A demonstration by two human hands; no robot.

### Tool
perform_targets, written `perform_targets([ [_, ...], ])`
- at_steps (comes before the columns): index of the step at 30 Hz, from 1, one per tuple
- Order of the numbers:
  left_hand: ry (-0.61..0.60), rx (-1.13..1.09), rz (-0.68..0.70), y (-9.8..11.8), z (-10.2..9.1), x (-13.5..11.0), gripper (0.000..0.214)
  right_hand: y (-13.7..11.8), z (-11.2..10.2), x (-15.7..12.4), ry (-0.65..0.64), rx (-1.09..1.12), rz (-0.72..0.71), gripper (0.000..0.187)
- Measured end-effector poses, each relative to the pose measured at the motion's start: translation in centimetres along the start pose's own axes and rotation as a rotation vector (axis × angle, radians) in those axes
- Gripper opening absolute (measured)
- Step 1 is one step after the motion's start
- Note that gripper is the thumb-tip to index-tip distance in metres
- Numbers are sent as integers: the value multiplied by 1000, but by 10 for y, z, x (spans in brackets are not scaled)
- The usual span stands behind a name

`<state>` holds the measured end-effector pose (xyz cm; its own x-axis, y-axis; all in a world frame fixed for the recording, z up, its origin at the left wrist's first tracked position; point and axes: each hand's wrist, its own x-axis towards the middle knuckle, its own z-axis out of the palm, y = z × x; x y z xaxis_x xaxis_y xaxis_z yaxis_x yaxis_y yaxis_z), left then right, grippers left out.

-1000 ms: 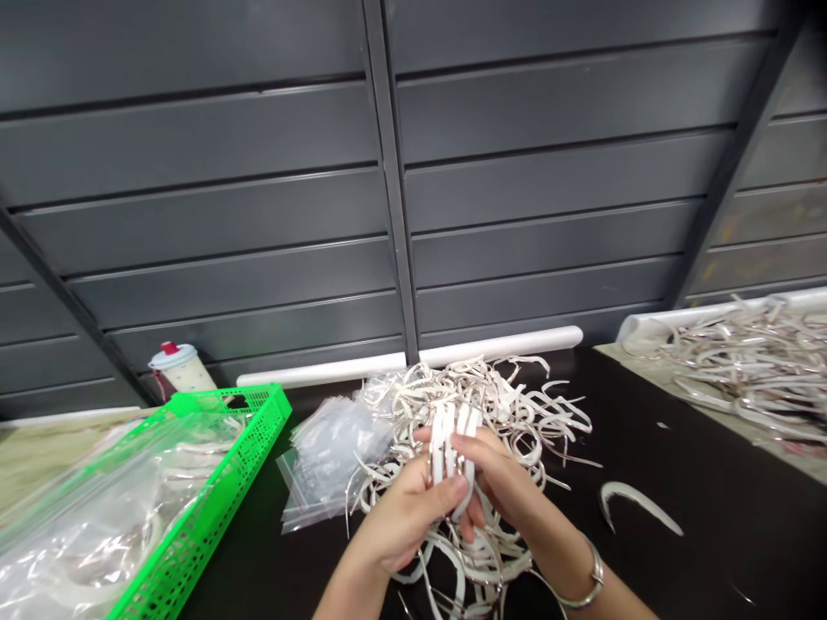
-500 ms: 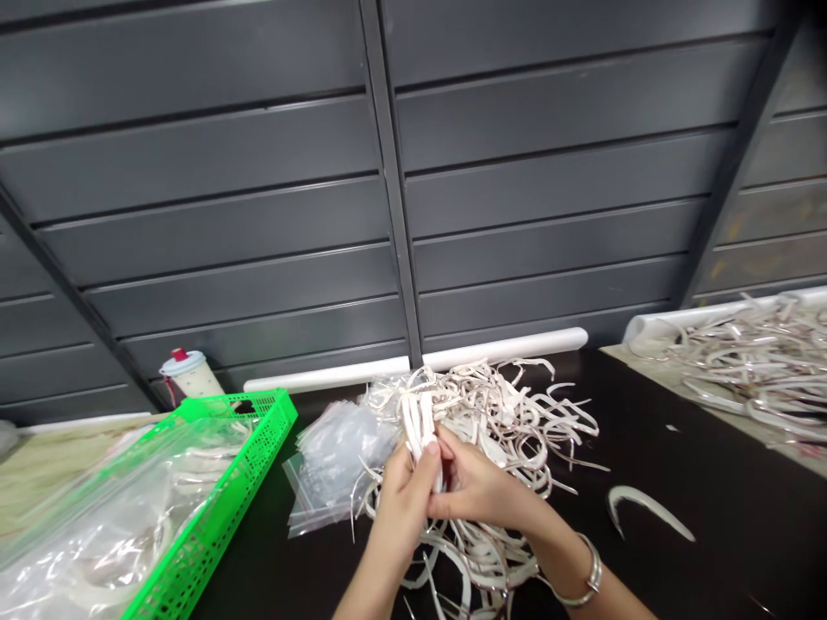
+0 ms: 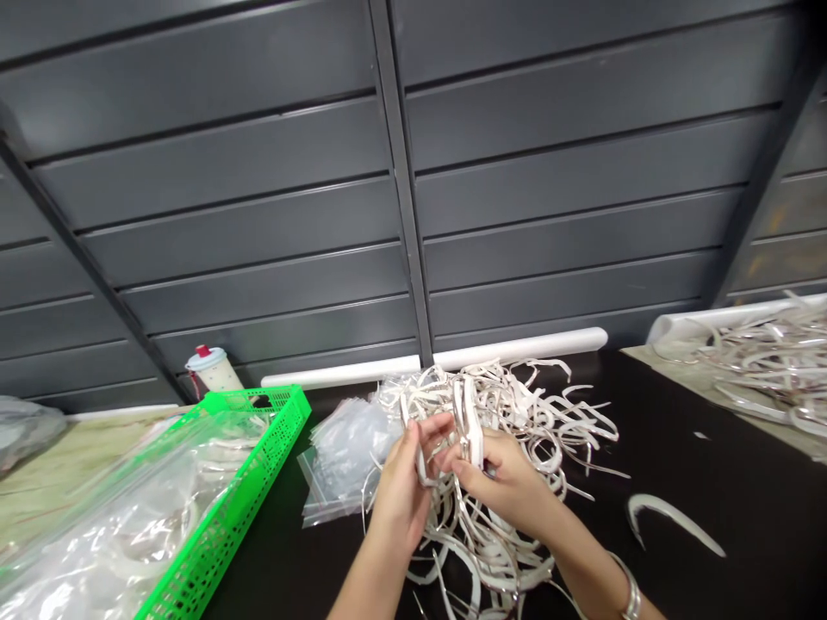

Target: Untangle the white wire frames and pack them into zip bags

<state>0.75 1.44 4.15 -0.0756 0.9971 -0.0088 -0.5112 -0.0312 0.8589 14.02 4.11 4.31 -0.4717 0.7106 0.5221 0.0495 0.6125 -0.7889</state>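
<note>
My right hand grips a small bundle of white curved strips with shiny brownish edges, standing upright between thumb and fingers. To its left, my left hand has its fingers curled around another white curved strip, partly hidden by the palm. Both hands hover close together over a tangled pile of such strips on the black tabletop. Beside my left hand lies a stack of clear zip bags.
A green plastic crate with a clear bag of strips stands at left, with a lidded cup behind it. One loose strip lies at right. A second pile sits farther right. A white roll lines the grey wall.
The hands, earlier pressed together around one bundle, have parted slightly. The bundle has shifted right into my right hand, while a strip stays in my left. The view has swung a little left.
</note>
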Motion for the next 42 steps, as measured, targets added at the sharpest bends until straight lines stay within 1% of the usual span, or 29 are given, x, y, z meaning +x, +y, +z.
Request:
perform_targets([
  [2,7,-72,-28,-2,2,2,42,-3,5,-2,35,-77,-34,16],
  [4,-9,-119,-81,-5,4,0,42,-4,13,-4,34,-185,-89,16],
  [7,-122,-186,-156,-9,7,-4,50,-2,23,-7,24,-363,-169,18],
  [9,-197,-203,-122,-10,7,-8,50,1,26,-8,7,-421,-165,19],
  [10,-220,-193,-87,-10,7,-9,45,3,26,-9,-6,-424,-150,19],
  [12,-230,-144,-28,-7,6,-11,30,5,24,-8,-27,-393,-113,14],
  [14,-200,-88,-7,-4,6,-13,27,6,21,-7,-53,-318,-83,7],
  [16,-155,2,14,0,6,-14,34,6,18,-6,-115,-238,-43,17],
  [18,-126,163,51,4,7,-16,37,5,15,-6,-179,-204,5,28],
  [19,-130,257,67,6,7,-17,38,4,14,-6,-208,-206,26,29],
  [20,-144,346,78,8,7,-17,38,3,12,-7,-240,-212,42,25],
  [22,-198,480,91,12,7,-19,40,-1,9,-10,-320,-211,56,12],
  [23,-237,527,95,14,7,-20,41,-3,8,-12,-370,-197,63,9],
  [25,-313,593,90,17,5,-23,43,-8,5,-15,-461,-144,87,9],
  [27,-380,613,32,17,5,-25,45,-12,3,-17,-555,-54,114,10],
  [29,-453,589,-68,16,4,-28,47,-13,4,-18,-671,79,115,12],
  [30,-482,572,-96,16,5,-30,47,-14,5,-18,-725,147,114,11],
  [31,-517,561,-96,16,5,-31,48,-14,6,-18,-755,198,114,10],
  [32,-551,558,-66,17,4,-31,50,-14,7,-17,-753,229,115,8],
  [33,-565,566,-5,18,3,-30,50,-14,6,-17,-722,241,115,7],
  [34,-554,586,74,19,-1,-27,51,-15,4,-17,-669,246,116,6],
  [35,-514,618,154,21,-6,-21,52,-16,0,-17,-596,252,119,6],
  [37,-320,732,289,24,-22,-2,46,-18,-13,-19,-444,305,131,8],
  [39,-21,929,324,24,-47,28,37,-19,-30,-25,-304,392,137,14],
  [40,65,984,312,23,-62,45,35,-20,-38,-29,-243,431,118,19],
  [42,160,1070,267,17,-94,78,30,-19,-52,-36,-118,482,53,27],
])
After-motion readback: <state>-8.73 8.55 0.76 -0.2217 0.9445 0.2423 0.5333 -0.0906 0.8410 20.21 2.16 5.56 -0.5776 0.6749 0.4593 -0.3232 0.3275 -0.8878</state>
